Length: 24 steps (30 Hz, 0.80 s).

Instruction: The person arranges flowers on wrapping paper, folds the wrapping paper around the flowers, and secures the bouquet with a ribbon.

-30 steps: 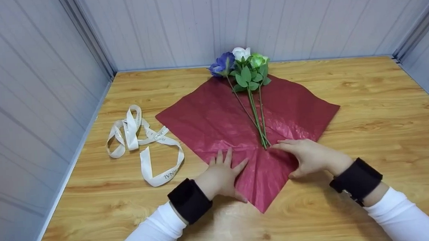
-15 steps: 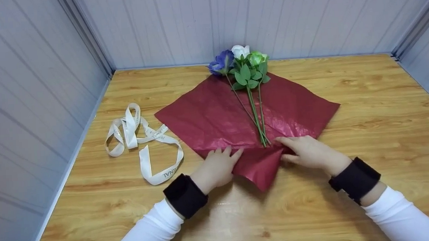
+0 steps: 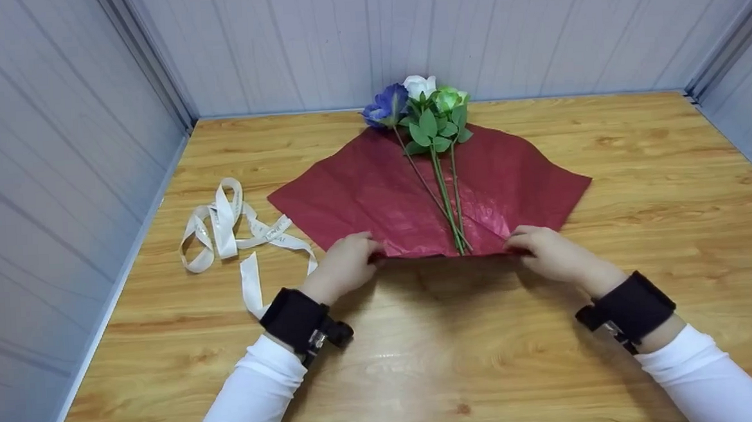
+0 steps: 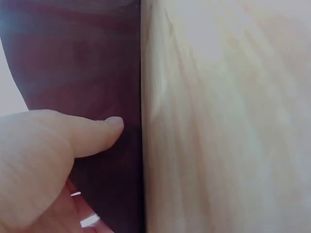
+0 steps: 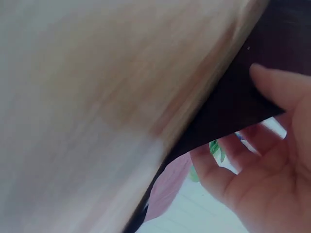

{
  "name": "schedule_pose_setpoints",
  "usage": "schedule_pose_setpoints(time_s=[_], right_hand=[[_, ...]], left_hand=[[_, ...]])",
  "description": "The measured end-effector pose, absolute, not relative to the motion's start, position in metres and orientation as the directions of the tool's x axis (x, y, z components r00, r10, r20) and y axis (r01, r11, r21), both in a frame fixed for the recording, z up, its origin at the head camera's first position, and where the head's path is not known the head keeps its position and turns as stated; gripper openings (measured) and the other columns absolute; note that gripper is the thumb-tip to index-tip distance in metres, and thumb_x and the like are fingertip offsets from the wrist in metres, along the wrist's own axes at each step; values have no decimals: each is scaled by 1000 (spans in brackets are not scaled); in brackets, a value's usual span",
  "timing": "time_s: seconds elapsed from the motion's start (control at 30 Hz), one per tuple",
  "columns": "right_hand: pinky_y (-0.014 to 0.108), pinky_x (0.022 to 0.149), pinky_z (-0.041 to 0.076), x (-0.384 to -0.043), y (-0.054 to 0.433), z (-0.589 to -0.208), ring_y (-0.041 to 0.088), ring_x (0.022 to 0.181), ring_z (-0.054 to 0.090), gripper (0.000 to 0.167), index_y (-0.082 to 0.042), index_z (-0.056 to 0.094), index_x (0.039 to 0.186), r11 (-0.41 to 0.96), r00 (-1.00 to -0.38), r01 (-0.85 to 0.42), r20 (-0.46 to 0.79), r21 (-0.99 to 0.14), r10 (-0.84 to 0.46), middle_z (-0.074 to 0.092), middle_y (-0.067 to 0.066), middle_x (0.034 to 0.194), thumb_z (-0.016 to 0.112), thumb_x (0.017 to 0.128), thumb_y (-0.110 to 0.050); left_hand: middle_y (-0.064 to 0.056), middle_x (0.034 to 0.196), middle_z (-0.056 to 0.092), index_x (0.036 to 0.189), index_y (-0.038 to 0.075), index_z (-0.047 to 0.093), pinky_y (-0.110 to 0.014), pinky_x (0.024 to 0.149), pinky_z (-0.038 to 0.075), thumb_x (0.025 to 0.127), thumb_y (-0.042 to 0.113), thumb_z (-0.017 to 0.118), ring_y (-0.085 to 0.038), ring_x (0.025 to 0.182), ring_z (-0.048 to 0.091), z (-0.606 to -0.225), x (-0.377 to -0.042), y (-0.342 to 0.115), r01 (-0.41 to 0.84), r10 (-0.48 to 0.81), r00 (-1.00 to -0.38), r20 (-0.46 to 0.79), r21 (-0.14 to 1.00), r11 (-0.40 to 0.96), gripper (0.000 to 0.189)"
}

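A dark red sheet of wrapping paper (image 3: 362, 199) lies on the table, its near edge folded up into a straight line. My left hand (image 3: 343, 269) pinches the fold's left end; in the left wrist view the thumb (image 4: 99, 136) presses the paper's near face. At the right end my right hand (image 3: 555, 256) pinches the fold, with fingers (image 5: 211, 170) behind it in the right wrist view. On the paper rest a blue flower (image 3: 386, 106), a white flower (image 3: 420, 87) and a green flower (image 3: 452, 98). Their stems cross near the fold.
A loosely looped white printed ribbon (image 3: 224, 225) lies left of the paper, partly covered by the left forearm. The wooden table (image 3: 657, 177) meets grey panel walls (image 3: 316, 47) at the back and sides.
The paper's near corner, flat toward me a second ago, has been lifted and folded away. My left hand moved left and up, the right slightly right; both now pinch the fold.
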State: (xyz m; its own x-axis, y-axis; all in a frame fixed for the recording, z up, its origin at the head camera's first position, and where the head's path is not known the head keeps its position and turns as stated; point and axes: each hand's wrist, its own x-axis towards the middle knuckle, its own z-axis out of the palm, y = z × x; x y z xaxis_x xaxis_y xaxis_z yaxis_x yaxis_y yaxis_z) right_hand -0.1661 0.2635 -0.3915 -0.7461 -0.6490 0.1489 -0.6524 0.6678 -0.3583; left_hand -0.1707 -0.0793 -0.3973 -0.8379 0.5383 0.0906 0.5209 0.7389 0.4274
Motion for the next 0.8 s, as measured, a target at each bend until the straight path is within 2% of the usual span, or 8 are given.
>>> schedule_pose_setpoints(time_s=[0.13, 0.2, 0.3, 0.37, 0.43, 0.53, 0.6, 0.8], right_hand=[[39, 71, 50, -171, 268, -395, 23, 76, 61, 7, 0, 68, 84, 708, -800, -589, 153, -391, -581, 64, 8, 79, 63, 83, 5], [36, 68, 49, -173, 271, -396, 19, 72, 59, 6, -3, 66, 82, 732, -831, -540, 121, -416, -544, 64, 6, 76, 64, 86, 0], [33, 69, 47, -175, 275, -397, 13, 74, 58, 7, -6, 67, 84, 765, -868, -459, 44, -451, -495, 67, 4, 78, 62, 89, -6], [34, 71, 47, -176, 276, -397, 14, 77, 59, 7, -7, 68, 89, 780, -882, -418, 2, -466, -472, 69, 4, 83, 61, 91, -8], [34, 70, 46, -177, 276, -397, 15, 75, 57, 8, -5, 64, 85, 796, -890, -397, -20, -456, -455, 64, 4, 77, 60, 91, -8], [33, 66, 40, -179, 273, -398, 17, 67, 47, 17, -5, 52, 76, 819, -902, -383, -19, -427, -431, 45, -1, 66, 59, 91, -7], [33, 64, 36, -181, 271, -400, 18, 64, 41, 23, -6, 45, 73, 834, -911, -369, -18, -409, -412, 34, -1, 64, 58, 91, -5], [37, 63, 40, -184, 271, -403, 21, 66, 49, 7, 1, 56, 82, 870, -946, -286, -29, -401, -324, 51, 7, 69, 58, 88, -1]], left_hand=[[-8, 89, 68, 89, 6, 71, -41, 82, 50, 87, 11, 65, -26, 89, 65, -399, -175, -81, 465, 488, -870, 71, 450, 762, 8], [-9, 89, 69, 89, 5, 70, -41, 81, 50, 88, 14, 65, -27, 89, 66, -400, -175, -82, 440, 463, -884, 71, 463, 769, 10], [-12, 95, 71, 104, 4, 66, -41, 82, 51, 90, 17, 65, -28, 92, 67, -401, -176, -81, 412, 434, -898, 71, 479, 775, 20], [-16, 96, 70, 122, 2, 57, -43, 81, 52, 90, 19, 64, -31, 92, 67, -402, -177, -81, 397, 420, -905, 63, 479, 783, 37], [-20, 93, 69, 138, 0, 43, -44, 79, 53, 91, 21, 64, -34, 89, 67, -402, -178, -79, 374, 397, -916, 51, 464, 803, 56], [-21, 81, 68, 146, -4, 26, -45, 71, 53, 91, 22, 63, -35, 78, 67, -403, -180, -78, 318, 342, -939, 18, 416, 852, 70], [-21, 80, 67, 147, -6, 20, -45, 69, 53, 91, 21, 62, -35, 76, 67, -403, -181, -77, 275, 301, -954, -6, 388, 879, 75], [-20, 90, 69, 148, -5, 17, -47, 75, 52, 89, 17, 65, -34, 82, 67, -406, -183, -76, 201, 237, -970, -61, 350, 915, 80]])
